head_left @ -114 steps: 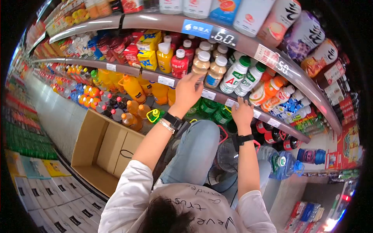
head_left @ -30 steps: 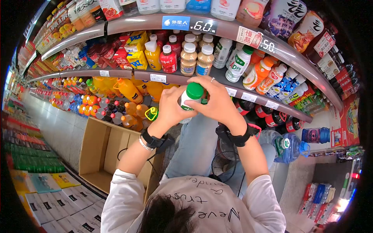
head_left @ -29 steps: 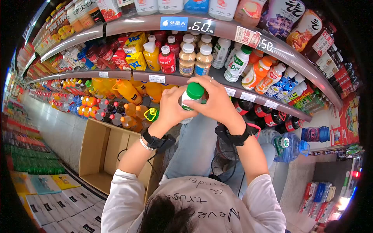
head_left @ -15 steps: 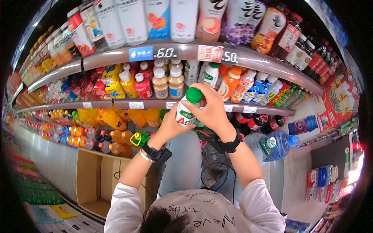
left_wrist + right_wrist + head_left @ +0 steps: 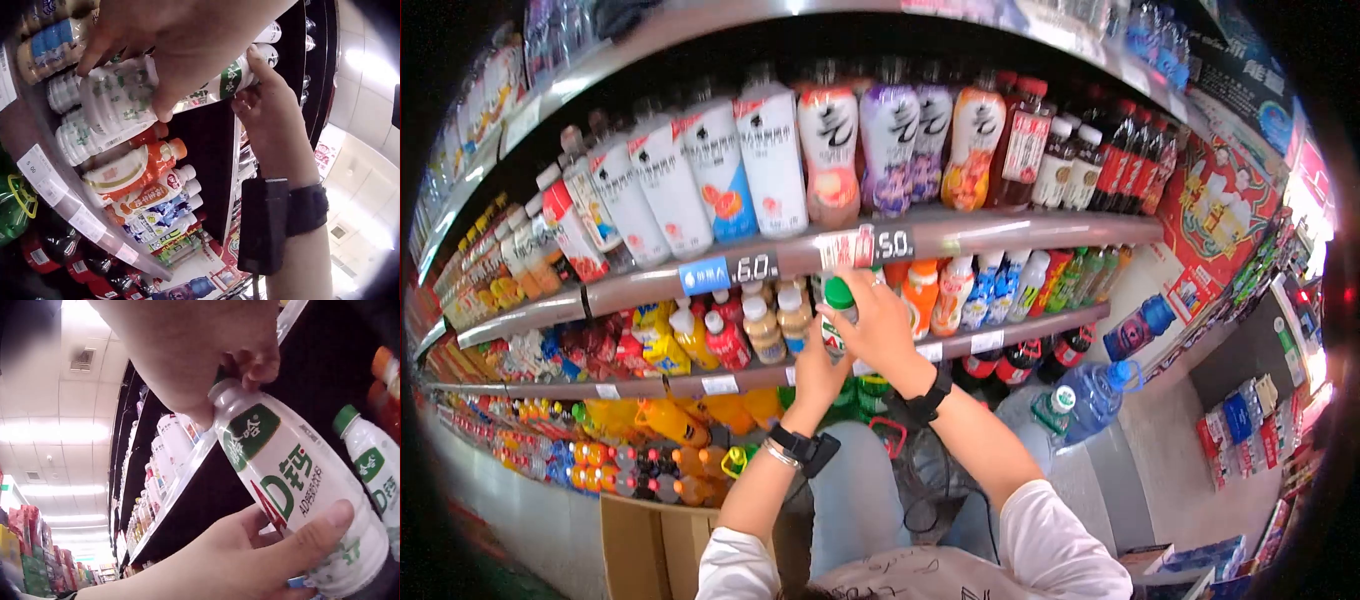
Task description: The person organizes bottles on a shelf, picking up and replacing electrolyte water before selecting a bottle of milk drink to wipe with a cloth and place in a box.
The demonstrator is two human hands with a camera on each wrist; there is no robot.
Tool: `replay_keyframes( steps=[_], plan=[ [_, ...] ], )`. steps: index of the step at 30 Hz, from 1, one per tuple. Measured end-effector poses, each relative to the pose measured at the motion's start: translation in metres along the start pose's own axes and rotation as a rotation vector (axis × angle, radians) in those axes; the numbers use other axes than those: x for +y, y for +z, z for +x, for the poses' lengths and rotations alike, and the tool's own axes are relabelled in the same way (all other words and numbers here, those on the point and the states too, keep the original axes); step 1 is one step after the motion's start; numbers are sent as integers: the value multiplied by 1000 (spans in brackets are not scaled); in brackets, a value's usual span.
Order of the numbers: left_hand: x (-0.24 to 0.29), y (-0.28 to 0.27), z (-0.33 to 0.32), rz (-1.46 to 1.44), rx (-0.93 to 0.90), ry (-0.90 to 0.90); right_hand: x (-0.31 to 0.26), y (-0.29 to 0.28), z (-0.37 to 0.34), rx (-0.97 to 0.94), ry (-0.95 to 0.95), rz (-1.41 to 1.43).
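Note:
Both hands hold a white drink bottle (image 5: 294, 481) with a green cap, in front of the middle shelf. My left hand (image 5: 822, 375) grips its lower part; in the right wrist view the left thumb (image 5: 312, 540) lies across the label. My right hand (image 5: 885, 328) grips the top, its fingers curled about the cap and neck and hiding most of the cap in the right wrist view. The bottle tilts, with its cap end toward the right hand. A matching bottle (image 5: 372, 456) stands on the shelf behind it. Other drinks beside it include beige bottles (image 5: 763, 330) and an orange one (image 5: 919, 298).
An upper shelf (image 5: 990, 232) with tall bottles runs above the hands. Below are large bottles of orange drink (image 5: 670, 422) and a green bottle (image 5: 12, 203). An open cardboard box (image 5: 635, 545) stands at lower left. Large water bottles (image 5: 1090, 400) stand at right.
Earlier the left hand was at the beige bottles and the right at the shelf edge. Now both hold the green-capped bottle, raised nearer the shelf. The head view has tilted up and right.

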State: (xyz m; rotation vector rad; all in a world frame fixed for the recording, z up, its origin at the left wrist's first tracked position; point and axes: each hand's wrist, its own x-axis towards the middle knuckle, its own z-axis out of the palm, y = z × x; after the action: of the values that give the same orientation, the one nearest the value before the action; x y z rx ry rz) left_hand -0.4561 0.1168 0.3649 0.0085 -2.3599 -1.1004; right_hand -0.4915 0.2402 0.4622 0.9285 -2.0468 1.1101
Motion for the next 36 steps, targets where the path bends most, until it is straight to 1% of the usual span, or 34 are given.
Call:
replay_keyframes(
  steps=[1, 2, 4, 5, 6, 7, 10, 11, 14, 15, 16, 18, 19, 20, 22, 23, 24, 26, 27, 28, 30, 31, 32, 33, 34, 36],
  plan=[
    [6, 1, 5, -8, 17, -13, 5, 5, 4, 39, -14, -42],
    [-3, 8, 11, 52, -17, -65, 9, 6, 6, 46, -46, -78],
    [6, 9, 18, 39, 17, -98, 2, 1, 9, -50, -28, -105],
    [6, 11, 19, 44, 59, -66, 13, 10, 5, 53, -111, -154],
    [6, 14, 22, 48, 101, -37, 12, 6, 4, 30, -95, -139],
    [14, 12, 22, 16, 113, -94, 9, 4, 4, 38, -98, -132],
    [15, 10, 20, -3, 222, 52, 9, 6, 1, 53, -98, -119],
    [17, 8, 18, -10, 233, 71, 11, 9, 0, 56, -96, -114],
    [4, 15, 21, 3, 273, 108, 14, 17, -2, 20, -93, -77],
    [-11, 21, 24, -21, 227, 67, 18, 24, -4, -9, -52, -77],
    [-11, 22, 25, -16, 228, 31, 22, 30, -6, 20, -62, -85],
    [-7, 18, 25, -22, 208, 22, 25, 36, -10, 9, -37, -99],
    [-8, 20, 28, -32, 285, 115, 29, 41, -14, -28, 13, -97],
    [-8, 20, 29, -37, 269, 149, 37, 48, -19, -79, 63, -127],
    [-4, 20, 33, 93, 334, 187, 45, 58, -23, -36, 23, -179],
    [-3, 18, 35, 110, 314, 191, 48, 61, -24, -43, 65, -166],
    [-5, 18, 38, 132, 312, 191, 49, 62, -21, -41, 63, -135],
    [-11, 20, 43, 175, 302, 186, 49, 65, -19, -61, 60, -162],
    [-17, 22, 46, 205, 321, 197, 42, 60, -17, -97, 57, -187],
    [-14, 18, 47, 234, 304, 184, 35, 58, -17, -75, 16, -223],
    [-9, 13, 47, 289, 274, 164, 16, 46, -16, -92, -42, -273],
    [-19, 15, 54, 416, 276, 304, 5, 39, -12, -114, -83, -228],
    [-27, 19, 51, 318, 196, 216, -7, 32, -6, -135, -123, -185],
    [-14, 10, 44, 219, 115, 129, -20, 24, 1, -157, -162, -143],
    [-3, 1, 36, 118, 30, 43, -35, 16, 12, -101, -230, -121],
    [-7, 11, 33, 76, 117, 29, -70, 1, 50, 9, -355, -77]
  ],
)
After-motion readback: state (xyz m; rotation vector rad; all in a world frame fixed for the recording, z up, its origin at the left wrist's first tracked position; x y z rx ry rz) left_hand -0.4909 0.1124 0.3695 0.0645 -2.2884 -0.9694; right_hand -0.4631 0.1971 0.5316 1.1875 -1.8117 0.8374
